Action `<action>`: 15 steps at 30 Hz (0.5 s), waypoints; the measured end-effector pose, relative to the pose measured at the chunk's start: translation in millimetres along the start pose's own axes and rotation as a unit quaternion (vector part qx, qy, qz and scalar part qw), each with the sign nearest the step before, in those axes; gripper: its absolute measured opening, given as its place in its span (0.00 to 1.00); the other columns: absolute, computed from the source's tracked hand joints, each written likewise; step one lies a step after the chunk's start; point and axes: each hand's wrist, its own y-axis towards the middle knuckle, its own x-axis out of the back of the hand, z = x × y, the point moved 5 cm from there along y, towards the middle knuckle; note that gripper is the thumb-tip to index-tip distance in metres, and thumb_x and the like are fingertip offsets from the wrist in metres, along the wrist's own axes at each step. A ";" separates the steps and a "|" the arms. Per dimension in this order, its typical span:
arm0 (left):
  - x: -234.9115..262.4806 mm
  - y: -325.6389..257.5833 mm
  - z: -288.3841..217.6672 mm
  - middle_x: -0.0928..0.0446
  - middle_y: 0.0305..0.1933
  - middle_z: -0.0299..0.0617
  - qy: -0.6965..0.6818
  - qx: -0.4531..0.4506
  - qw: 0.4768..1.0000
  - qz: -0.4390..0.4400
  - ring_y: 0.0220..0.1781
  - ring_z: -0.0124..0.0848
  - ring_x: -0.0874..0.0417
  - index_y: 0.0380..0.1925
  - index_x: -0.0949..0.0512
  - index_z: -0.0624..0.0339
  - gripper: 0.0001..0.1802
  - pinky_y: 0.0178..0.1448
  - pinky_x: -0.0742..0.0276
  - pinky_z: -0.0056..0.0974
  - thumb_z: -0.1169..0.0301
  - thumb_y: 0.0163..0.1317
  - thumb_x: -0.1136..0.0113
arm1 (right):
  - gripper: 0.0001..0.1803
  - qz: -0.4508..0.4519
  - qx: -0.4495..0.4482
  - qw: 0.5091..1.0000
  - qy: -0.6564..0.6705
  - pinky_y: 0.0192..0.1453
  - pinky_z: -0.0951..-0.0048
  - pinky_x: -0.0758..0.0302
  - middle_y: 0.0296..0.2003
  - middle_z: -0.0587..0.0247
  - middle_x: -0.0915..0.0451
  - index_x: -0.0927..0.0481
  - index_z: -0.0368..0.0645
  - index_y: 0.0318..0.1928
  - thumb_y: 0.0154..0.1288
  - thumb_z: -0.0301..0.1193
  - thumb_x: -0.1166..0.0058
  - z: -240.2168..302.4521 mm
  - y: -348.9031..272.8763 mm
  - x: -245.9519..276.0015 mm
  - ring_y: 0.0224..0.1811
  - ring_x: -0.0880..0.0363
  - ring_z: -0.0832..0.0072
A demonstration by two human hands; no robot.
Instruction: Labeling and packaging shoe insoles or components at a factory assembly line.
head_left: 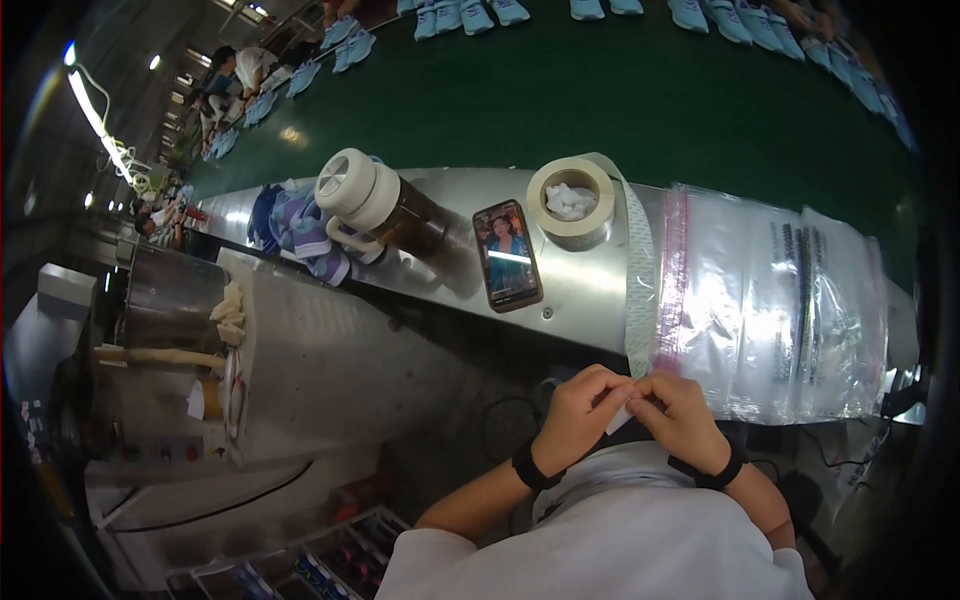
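My left hand (pixel 578 418) and my right hand (pixel 686 415) meet in front of my body, thumbs and fingertips pinched together. Between them is a small white piece of paper (pixel 619 419), partly covered by the fingers. A pale label strip (pixel 641 285) unwinds from the roll (pixel 547 222) on the metal ledge and hangs down to the fingertips. White scraps (pixel 569 201) fill the roll's core. Just beyond my right hand lies a stack of clear plastic bags (pixel 735 320) with pink edges. Which fingers grip the strip and which the paper is hidden.
On the ledge stand a phone (pixel 508 255) playing video and a large bottle (pixel 413 220) with a white lid. Purple-blue shoes (pixel 300 225) lie left of it. Light-blue shoes (pixel 474 16) line the far side of the green belt (pixel 440 110). A metal machine (pixel 310 350) stands left.
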 end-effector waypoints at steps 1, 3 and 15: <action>1.7 2.1 -1.7 0.24 0.30 0.39 -0.028 0.013 1.000 -0.004 0.31 0.24 0.24 0.32 0.21 0.67 0.03 0.34 0.30 0.27 0.79 0.59 0.43 | 0.03 -0.004 -0.023 0.999 0.031 0.27 0.73 0.33 0.22 0.59 0.27 0.23 0.37 0.32 0.57 0.23 0.43 -2.4 -1.1 0.4 0.21 0.29 0.72; 8.9 5.9 2.8 0.24 0.30 0.39 -0.019 0.009 1.000 -0.008 0.31 0.24 0.25 0.32 0.21 0.67 0.03 0.34 0.30 0.26 0.79 0.60 0.43 | 0.04 -0.002 -0.053 0.997 0.047 0.27 0.72 0.32 0.23 0.59 0.27 0.24 0.37 0.31 0.56 0.24 0.43 -8.5 -4.8 2.3 0.22 0.29 0.69; -44.3 27.0 -16.5 0.33 0.61 0.48 0.266 -0.268 0.913 0.152 0.64 0.44 0.35 0.53 0.29 0.64 0.28 0.64 0.37 0.48 0.58 0.56 0.40 | 0.21 -0.319 0.059 0.862 -0.389 0.51 0.57 0.36 0.45 0.50 0.30 0.29 0.41 0.36 0.42 0.32 0.32 -33.5 6.2 63.1 0.50 0.33 0.52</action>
